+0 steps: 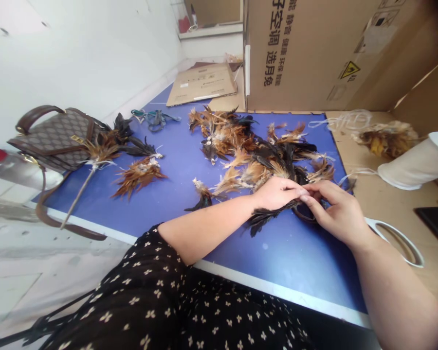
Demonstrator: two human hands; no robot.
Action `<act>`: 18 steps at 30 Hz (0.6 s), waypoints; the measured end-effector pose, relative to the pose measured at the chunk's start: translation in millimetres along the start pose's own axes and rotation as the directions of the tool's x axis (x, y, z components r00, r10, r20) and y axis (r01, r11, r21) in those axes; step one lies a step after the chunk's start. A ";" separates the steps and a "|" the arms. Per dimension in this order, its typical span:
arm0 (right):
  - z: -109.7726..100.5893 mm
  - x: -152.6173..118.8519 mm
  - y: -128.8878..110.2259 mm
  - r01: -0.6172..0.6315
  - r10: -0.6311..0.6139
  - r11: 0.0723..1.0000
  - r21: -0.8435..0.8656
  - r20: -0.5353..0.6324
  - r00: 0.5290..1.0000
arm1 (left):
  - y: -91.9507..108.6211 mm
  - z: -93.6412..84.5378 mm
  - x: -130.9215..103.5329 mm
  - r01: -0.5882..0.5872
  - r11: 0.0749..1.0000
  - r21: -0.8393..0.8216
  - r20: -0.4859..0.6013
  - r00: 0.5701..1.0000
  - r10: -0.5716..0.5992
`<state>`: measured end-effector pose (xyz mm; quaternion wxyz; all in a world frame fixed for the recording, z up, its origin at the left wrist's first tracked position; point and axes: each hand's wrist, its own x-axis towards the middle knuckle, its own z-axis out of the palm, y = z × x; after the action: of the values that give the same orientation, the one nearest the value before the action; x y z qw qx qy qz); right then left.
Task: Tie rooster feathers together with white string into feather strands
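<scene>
My left hand (277,192) and my right hand (336,212) meet over a blue table (175,165), fingertips together, pinching a small bunch of dark feathers (263,217) that trails toward me. Just beyond the hands lies a loose pile of brown, tan and black feathers (255,150). Tied feather bundles (138,175) rest to the left, one on a thin stick (76,197). A single small bundle (203,195) lies beside my left forearm.
A brown patterned handbag (54,138) sits at the table's left corner. A large cardboard box (314,53) stands behind the pile, flat cardboard (202,83) farther back. White-handled scissors (397,239), a white spool (416,165) and more feathers (385,137) lie at right.
</scene>
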<state>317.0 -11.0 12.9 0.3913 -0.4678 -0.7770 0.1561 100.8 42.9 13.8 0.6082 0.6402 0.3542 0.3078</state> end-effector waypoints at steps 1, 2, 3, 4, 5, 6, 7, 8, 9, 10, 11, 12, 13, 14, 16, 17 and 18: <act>-0.5 0.9 1.3 0.020 -0.020 0.999 -0.028 0.001 1.000 | -0.3 -0.4 -0.4 0.012 1.000 -0.005 -0.011 1.000 -0.012; -0.5 1.5 2.4 0.032 -0.032 0.999 -0.044 -0.007 0.999 | -0.7 -0.4 -0.9 0.024 1.000 -0.013 -0.025 0.999 -0.025; -0.2 1.7 3.2 0.039 -0.040 0.998 -0.051 -0.022 0.999 | -1.2 -0.1 -1.5 0.035 0.999 -0.023 -0.036 0.999 -0.036; 0.3 1.8 3.4 0.044 -0.046 0.997 -0.058 -0.039 0.998 | -1.5 0.6 -2.3 0.042 0.998 -0.038 -0.043 0.998 -0.044; 0.7 1.6 3.2 0.050 -0.054 0.997 -0.065 -0.059 0.997 | -1.6 1.5 -3.0 0.046 0.997 -0.058 -0.050 0.998 -0.049; 0.8 1.4 2.5 0.057 -0.063 0.996 -0.071 -0.078 0.995 | -1.4 2.5 -3.7 0.051 0.995 -0.080 -0.056 0.997 -0.056; 0.5 1.3 1.5 0.064 -0.071 0.995 -0.077 -0.097 0.993 | -1.0 3.6 -4.4 0.061 0.993 -0.104 -0.064 0.996 -0.068; -0.1 1.1 0.1 0.070 -0.080 0.994 -0.088 -0.120 0.990 | -0.3 4.5 -5.0 0.076 0.989 -0.130 -0.073 0.994 -0.086; -1.2 1.1 -1.4 0.076 -0.091 0.992 -0.105 -0.147 0.985 | 0.6 5.4 -5.4 0.092 0.983 -0.160 -0.083 0.991 -0.107; -2.6 1.1 -2.9 0.080 -0.101 0.989 -0.124 -0.171 0.980 | 1.4 6.1 -5.7 0.110 0.976 -0.189 -0.092 0.987 -0.129; -4.2 1.1 -4.4 0.082 -0.109 0.986 -0.142 -0.194 0.975 | 2.2 6.6 -5.7 0.128 0.968 -0.215 -0.096 0.984 -0.152; -5.7 1.0 -5.8 0.083 -0.116 0.984 -0.158 -0.212 0.970 | 2.9 7.0 -5.5 0.147 0.960 -0.238 -0.097 0.980 -0.174; -7.3 0.9 -7.4 0.083 -0.120 0.982 -0.170 -0.222 0.968 | 3.3 7.2 -5.0 0.165 0.951 -0.260 -0.097 0.976 -0.196; -8.6 0.6 -9.1 0.082 -0.122 0.981 -0.177 -0.226 0.967 | 3.6 7.3 -4.2 0.181 0.942 -0.284 -0.097 0.972 -0.216; -10.6 -0.4 -12.7 0.075 -0.117 0.979 -0.189 -0.220 0.969 | 3.7 7.1 -1.8 0.208 0.914 -0.349 -0.094 0.962 -0.255; -11.4 -1.1 -14.5 0.078 -0.119 0.978 -0.192 -0.215 0.969 | 3.7 6.9 -0.3 0.219 0.894 -0.390 -0.089 0.958 -0.273; -12.1 -1.8 -16.3 0.086 -0.126 0.978 -0.192 -0.207 0.970 | 3.8 6.6 1.4 0.227 0.873 -0.431 -0.084 0.954 -0.289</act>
<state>316.7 -22.4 29.8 0.4375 -0.4735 -0.7644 0.0110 107.3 40.3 17.0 0.7388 0.4183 0.4062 0.3379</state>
